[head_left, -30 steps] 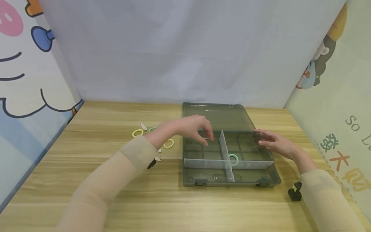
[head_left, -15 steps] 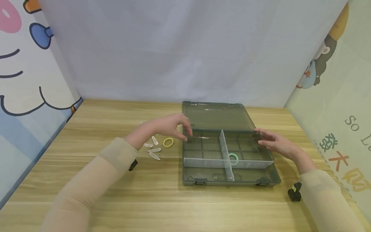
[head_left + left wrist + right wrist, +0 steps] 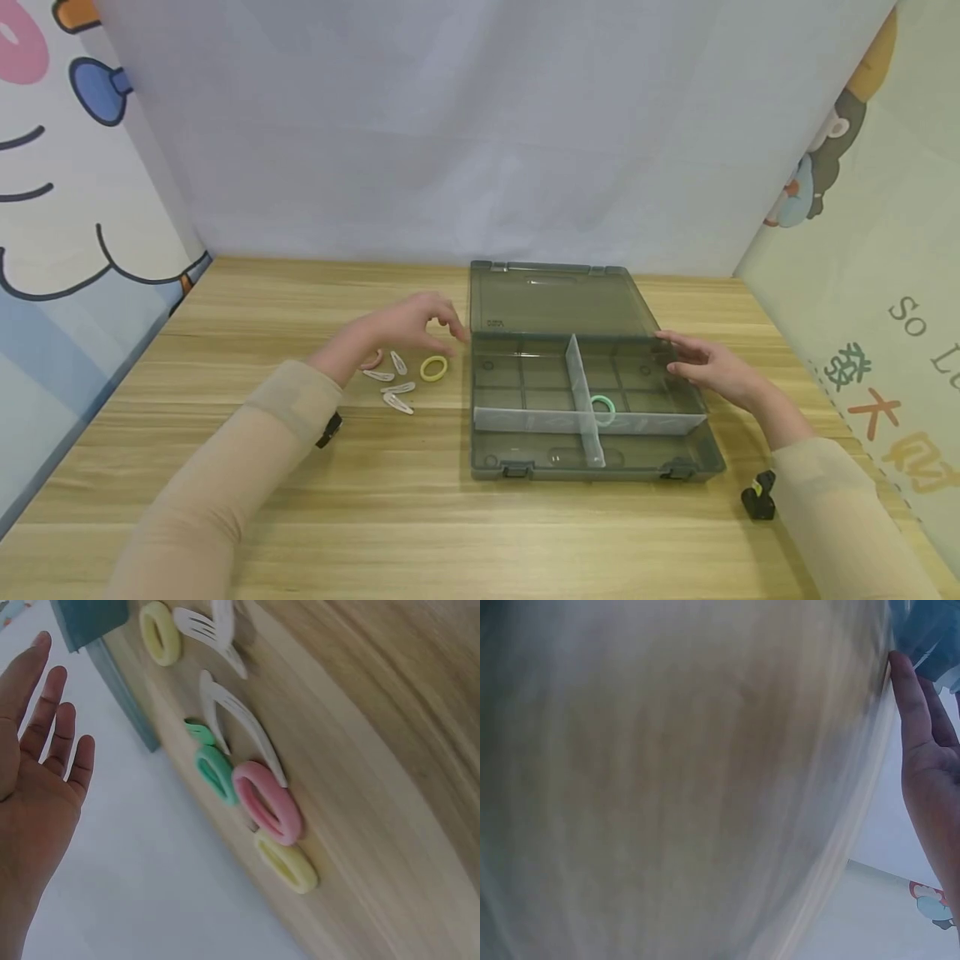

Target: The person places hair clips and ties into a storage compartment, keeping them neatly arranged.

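Note:
My left hand (image 3: 408,323) hovers left of the grey transparent box (image 3: 600,476), fingers loosely bent and holding nothing. Under and beside it lie a yellow hair tie (image 3: 432,380) and several white snap hair clips (image 3: 397,387). The left wrist view also shows a pink hair tie (image 3: 285,806), a green hair tie (image 3: 226,769), a second yellow hair tie (image 3: 304,874) and a green snap clip (image 3: 200,733). My right hand (image 3: 712,372) rests its fingertips on the box's right wall. Inside the box, a green hair tie (image 3: 612,408) stands by the divider in the back right compartment.
The box lid (image 3: 558,300) lies folded back toward the white backdrop (image 3: 337,150). Crossing translucent dividers (image 3: 532,420) split the box. Printed cloths flank the wooden table (image 3: 420,525) left and right. A black wrist device (image 3: 759,497) sits below my right sleeve.
My left hand has moved left from over the box to above the hair ties and clips, uncovering several white clips. My right hand stays at the box's right side.

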`<act>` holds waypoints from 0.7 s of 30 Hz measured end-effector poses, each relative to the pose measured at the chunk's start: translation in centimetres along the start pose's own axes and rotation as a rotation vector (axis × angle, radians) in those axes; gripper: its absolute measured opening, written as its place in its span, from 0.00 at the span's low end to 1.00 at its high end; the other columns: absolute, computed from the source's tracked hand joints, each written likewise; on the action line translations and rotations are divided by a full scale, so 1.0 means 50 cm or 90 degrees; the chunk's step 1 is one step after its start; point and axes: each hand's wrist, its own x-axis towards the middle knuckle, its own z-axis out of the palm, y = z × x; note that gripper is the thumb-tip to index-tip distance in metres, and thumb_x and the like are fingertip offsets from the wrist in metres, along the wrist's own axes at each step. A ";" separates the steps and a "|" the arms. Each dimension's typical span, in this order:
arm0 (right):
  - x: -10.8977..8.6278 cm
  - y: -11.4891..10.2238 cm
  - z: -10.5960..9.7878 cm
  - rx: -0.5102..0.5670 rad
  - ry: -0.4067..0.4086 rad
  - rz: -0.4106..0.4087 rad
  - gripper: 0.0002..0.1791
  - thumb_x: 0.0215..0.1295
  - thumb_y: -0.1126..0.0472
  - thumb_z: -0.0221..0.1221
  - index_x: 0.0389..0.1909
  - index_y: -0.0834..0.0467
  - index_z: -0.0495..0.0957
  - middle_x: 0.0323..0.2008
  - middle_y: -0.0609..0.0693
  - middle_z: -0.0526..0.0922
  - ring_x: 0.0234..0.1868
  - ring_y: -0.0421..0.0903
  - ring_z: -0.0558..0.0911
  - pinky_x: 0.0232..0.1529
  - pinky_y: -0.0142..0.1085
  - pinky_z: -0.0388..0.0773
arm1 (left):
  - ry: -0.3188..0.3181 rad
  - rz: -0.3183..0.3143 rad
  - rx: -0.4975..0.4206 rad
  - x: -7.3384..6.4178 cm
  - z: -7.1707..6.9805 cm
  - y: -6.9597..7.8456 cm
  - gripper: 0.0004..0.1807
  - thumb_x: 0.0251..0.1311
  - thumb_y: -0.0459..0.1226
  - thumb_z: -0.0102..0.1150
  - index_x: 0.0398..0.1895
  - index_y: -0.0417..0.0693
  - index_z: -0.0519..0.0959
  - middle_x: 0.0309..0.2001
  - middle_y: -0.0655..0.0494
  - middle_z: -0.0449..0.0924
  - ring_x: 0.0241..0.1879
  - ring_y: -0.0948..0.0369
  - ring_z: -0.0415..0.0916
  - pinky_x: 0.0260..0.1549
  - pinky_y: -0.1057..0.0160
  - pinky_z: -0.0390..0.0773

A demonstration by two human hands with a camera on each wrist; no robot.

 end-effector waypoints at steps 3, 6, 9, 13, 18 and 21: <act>0.001 0.001 -0.001 0.001 0.001 -0.001 0.35 0.67 0.52 0.56 0.72 0.51 0.54 0.71 0.68 0.49 0.70 0.69 0.50 0.58 0.61 0.62 | -0.001 -0.024 0.003 -0.002 0.005 -0.015 0.12 0.53 0.37 0.68 0.41 0.45 0.83 0.42 0.56 0.81 0.48 0.53 0.72 0.52 0.50 0.70; 0.003 0.002 -0.001 0.000 0.001 -0.001 0.35 0.67 0.54 0.56 0.72 0.52 0.54 0.70 0.69 0.49 0.69 0.69 0.50 0.58 0.61 0.62 | -0.007 -0.047 0.003 -0.005 0.009 -0.026 0.12 0.53 0.36 0.68 0.41 0.44 0.83 0.42 0.56 0.81 0.48 0.52 0.72 0.52 0.50 0.70; 0.004 0.001 0.000 -0.002 0.000 -0.001 0.35 0.67 0.55 0.56 0.72 0.53 0.54 0.70 0.70 0.49 0.69 0.69 0.50 0.58 0.61 0.63 | -0.013 -0.062 0.003 -0.009 0.013 -0.035 0.11 0.52 0.36 0.68 0.40 0.45 0.83 0.42 0.57 0.81 0.48 0.52 0.72 0.52 0.51 0.70; 0.004 -0.001 0.001 -0.001 -0.003 0.000 0.35 0.67 0.55 0.56 0.72 0.53 0.53 0.70 0.71 0.48 0.70 0.69 0.50 0.58 0.61 0.62 | -0.025 -0.076 -0.005 -0.008 0.022 -0.048 0.11 0.51 0.35 0.69 0.39 0.46 0.84 0.40 0.58 0.82 0.46 0.54 0.72 0.51 0.53 0.70; 0.003 -0.003 0.001 -0.002 -0.004 0.000 0.35 0.68 0.55 0.56 0.72 0.54 0.53 0.70 0.71 0.48 0.70 0.69 0.49 0.58 0.61 0.62 | -0.046 -0.100 -0.043 -0.001 0.033 -0.060 0.08 0.50 0.33 0.69 0.36 0.47 0.84 0.39 0.57 0.83 0.44 0.58 0.77 0.51 0.58 0.74; 0.003 -0.005 0.000 -0.003 -0.004 0.000 0.35 0.68 0.55 0.56 0.72 0.54 0.53 0.70 0.71 0.48 0.70 0.69 0.50 0.58 0.61 0.62 | -0.055 -0.110 -0.058 0.004 0.041 -0.069 0.07 0.50 0.32 0.68 0.34 0.47 0.85 0.38 0.57 0.84 0.42 0.60 0.79 0.49 0.61 0.75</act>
